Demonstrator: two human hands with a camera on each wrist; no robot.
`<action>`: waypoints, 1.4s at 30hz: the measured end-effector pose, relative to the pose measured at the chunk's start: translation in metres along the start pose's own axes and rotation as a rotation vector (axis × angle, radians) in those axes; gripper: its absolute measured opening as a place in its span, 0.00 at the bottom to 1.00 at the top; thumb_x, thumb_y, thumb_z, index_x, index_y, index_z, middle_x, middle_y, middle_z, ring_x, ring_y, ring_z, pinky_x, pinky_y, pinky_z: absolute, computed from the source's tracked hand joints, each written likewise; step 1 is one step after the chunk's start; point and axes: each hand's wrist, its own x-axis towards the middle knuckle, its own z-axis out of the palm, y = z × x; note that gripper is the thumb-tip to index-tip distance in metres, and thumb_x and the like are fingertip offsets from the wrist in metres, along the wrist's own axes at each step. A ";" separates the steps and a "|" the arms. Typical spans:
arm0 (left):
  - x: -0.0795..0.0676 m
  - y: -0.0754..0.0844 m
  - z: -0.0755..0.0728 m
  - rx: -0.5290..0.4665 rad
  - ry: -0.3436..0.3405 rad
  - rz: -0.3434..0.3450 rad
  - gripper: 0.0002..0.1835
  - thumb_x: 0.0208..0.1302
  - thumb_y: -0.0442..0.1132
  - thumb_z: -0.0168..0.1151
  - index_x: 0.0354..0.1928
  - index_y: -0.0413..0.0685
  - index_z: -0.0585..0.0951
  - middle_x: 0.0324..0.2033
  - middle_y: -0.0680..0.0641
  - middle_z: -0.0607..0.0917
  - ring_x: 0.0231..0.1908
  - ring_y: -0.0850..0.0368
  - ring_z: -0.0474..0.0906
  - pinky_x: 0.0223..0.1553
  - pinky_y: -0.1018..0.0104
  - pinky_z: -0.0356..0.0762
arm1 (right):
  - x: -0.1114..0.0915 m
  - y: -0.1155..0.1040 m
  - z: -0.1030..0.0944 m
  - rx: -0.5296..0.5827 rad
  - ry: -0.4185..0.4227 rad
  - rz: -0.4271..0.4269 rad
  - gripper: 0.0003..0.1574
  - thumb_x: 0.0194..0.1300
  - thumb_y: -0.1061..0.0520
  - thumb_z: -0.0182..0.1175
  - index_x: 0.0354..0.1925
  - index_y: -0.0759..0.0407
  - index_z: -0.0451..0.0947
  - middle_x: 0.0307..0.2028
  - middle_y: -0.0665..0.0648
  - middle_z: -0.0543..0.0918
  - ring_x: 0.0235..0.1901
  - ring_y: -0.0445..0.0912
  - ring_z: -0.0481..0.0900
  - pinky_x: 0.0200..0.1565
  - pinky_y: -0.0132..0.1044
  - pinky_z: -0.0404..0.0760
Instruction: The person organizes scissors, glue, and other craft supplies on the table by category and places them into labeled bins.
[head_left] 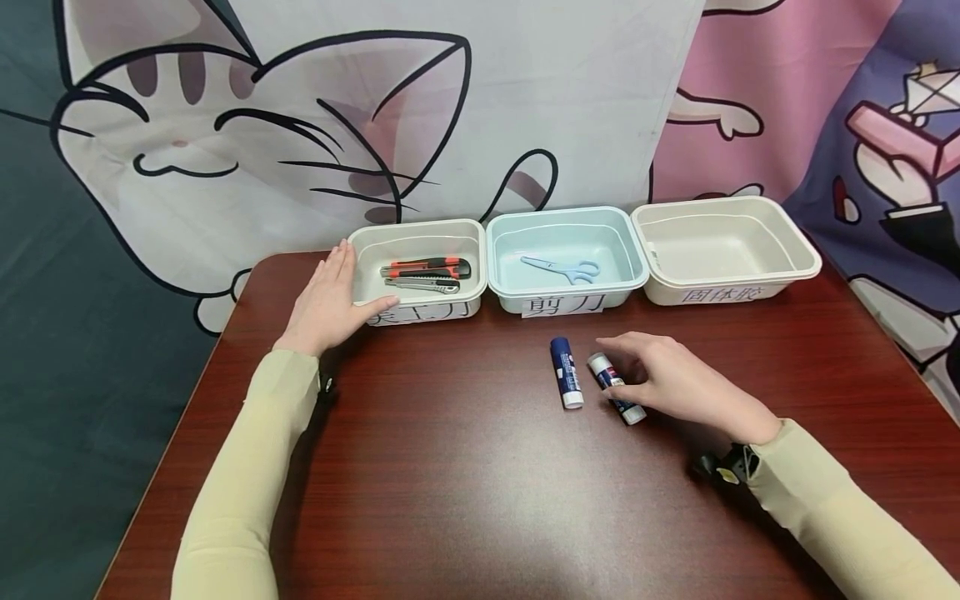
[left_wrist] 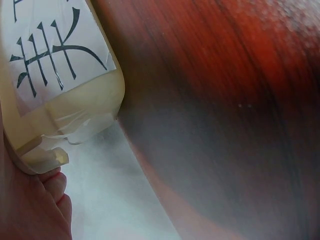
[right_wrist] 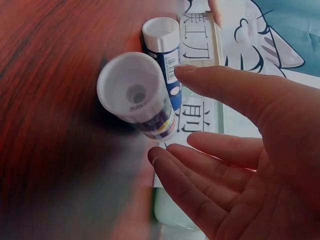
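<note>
My left hand [head_left: 326, 300] rests with straight fingers along the left edge of the left cream bin [head_left: 418, 229], thumb over its front rim. In that bin lie orange-and-black utility knives [head_left: 427, 267] and a grey utility knife [head_left: 424, 285]. Over the table, my right hand [head_left: 671, 379] has its thumb and fingers spread around a glue stick [head_left: 618, 390] with white ends. The right wrist view shows a gap between the fingertips [right_wrist: 160, 156] and this glue stick [right_wrist: 155, 125]. Just left of it lies a navy glue stick [head_left: 564, 371] with one white end.
Along the table's back edge, a light blue bin [head_left: 517, 302] holding blue scissors [head_left: 558, 268] stands between the left bin and another cream bin [head_left: 720, 242]. Paper labels face front. A cartoon cloth [head_left: 585, 100] hangs behind the brown table [head_left: 450, 483].
</note>
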 end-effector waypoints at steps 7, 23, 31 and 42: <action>0.000 -0.001 0.001 0.002 -0.007 -0.005 0.61 0.52 0.77 0.45 0.72 0.39 0.39 0.72 0.44 0.38 0.70 0.50 0.35 0.68 0.61 0.31 | 0.001 0.002 0.004 0.009 -0.017 -0.003 0.37 0.50 0.51 0.72 0.56 0.65 0.75 0.46 0.55 0.80 0.34 0.42 0.76 0.36 0.38 0.76; 0.001 -0.001 0.001 0.000 -0.017 -0.004 0.61 0.52 0.77 0.45 0.72 0.40 0.37 0.72 0.44 0.37 0.70 0.52 0.32 0.68 0.61 0.30 | 0.004 0.003 0.008 0.011 -0.056 0.000 0.34 0.50 0.57 0.72 0.55 0.63 0.76 0.48 0.56 0.80 0.46 0.46 0.77 0.47 0.44 0.76; 0.000 -0.002 0.001 0.004 -0.009 0.001 0.61 0.52 0.77 0.45 0.72 0.39 0.38 0.72 0.44 0.38 0.70 0.52 0.33 0.68 0.59 0.32 | 0.004 0.001 0.007 0.018 -0.070 0.022 0.33 0.50 0.60 0.71 0.56 0.63 0.76 0.47 0.55 0.80 0.44 0.46 0.78 0.45 0.44 0.77; 0.000 -0.001 0.001 0.003 -0.003 0.000 0.61 0.52 0.77 0.45 0.72 0.38 0.38 0.71 0.43 0.39 0.70 0.49 0.36 0.68 0.58 0.33 | 0.001 0.004 0.007 0.028 -0.076 0.028 0.33 0.53 0.62 0.69 0.58 0.63 0.73 0.50 0.56 0.79 0.49 0.46 0.76 0.49 0.45 0.75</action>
